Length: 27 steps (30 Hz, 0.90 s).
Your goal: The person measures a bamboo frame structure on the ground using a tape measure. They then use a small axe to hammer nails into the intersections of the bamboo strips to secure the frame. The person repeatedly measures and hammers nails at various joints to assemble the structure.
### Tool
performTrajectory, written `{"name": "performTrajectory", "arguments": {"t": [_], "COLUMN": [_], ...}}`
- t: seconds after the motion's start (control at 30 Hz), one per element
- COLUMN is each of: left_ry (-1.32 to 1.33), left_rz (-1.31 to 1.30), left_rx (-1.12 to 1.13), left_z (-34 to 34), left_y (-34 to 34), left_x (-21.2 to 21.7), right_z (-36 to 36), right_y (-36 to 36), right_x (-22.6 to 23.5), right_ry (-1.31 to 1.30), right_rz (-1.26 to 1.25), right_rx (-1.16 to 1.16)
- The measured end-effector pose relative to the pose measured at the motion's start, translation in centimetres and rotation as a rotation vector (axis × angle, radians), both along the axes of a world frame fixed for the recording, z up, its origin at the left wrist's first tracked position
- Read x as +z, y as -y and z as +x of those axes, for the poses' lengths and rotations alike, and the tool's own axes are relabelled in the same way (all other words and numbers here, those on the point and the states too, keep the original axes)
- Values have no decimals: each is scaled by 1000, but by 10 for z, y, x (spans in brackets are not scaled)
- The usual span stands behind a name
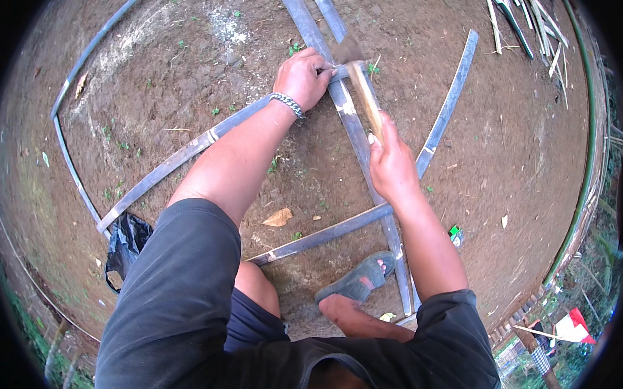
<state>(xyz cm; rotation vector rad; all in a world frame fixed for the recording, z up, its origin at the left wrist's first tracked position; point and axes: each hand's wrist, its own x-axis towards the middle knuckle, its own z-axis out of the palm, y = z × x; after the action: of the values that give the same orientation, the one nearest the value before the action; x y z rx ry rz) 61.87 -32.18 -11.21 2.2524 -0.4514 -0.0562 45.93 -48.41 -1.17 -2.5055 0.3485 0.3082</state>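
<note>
Hatchet (357, 72) handle slants up-left from right hand (391, 163)'s closed grip; left hand (302, 77) presses crossed bamboo strips (348, 120).

The long grey split-bamboo slats (348, 120) look dry, matt and faintly streaked, with paler raw patches at their nodes; the pale wooden tool handle (365, 100) crossing them is smooth and lightly sheened, and its dark metal blade (347, 50) is dull and unpolished. Around the slats the brown earth ground (192, 67) is rough, crumbly and matt; beside the slats the silvery metal chain bracelet (288, 104) glints; below them the grey-green rubber sandal (358, 277) is matt, and the black plastic bag (126, 243) is crinkled and glossy.
</note>
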Motion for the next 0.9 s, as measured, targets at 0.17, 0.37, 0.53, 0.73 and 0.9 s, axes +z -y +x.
{"name": "performTrajectory", "arguments": {"t": [0.17,0.37,0.53,0.73,0.9], "left_ry": [-57,8,-8,5,19], "left_rz": [17,7,35,18,9], "left_rx": [-26,-16,-16,-25,-23], "left_z": [1,2,2,2,0], "left_y": [0,0,0,-1,-1], "left_x": [3,-2,-1,1,-1], "right_z": [0,0,3,5,-2], "right_y": [-3,-4,0,0,-6], "right_x": [2,3,3,-2,1], "right_ry": [73,107,-9,-94,75], "right_rz": [-17,-5,-10,-57,-3], "right_rx": [14,25,10,26,-8]}}
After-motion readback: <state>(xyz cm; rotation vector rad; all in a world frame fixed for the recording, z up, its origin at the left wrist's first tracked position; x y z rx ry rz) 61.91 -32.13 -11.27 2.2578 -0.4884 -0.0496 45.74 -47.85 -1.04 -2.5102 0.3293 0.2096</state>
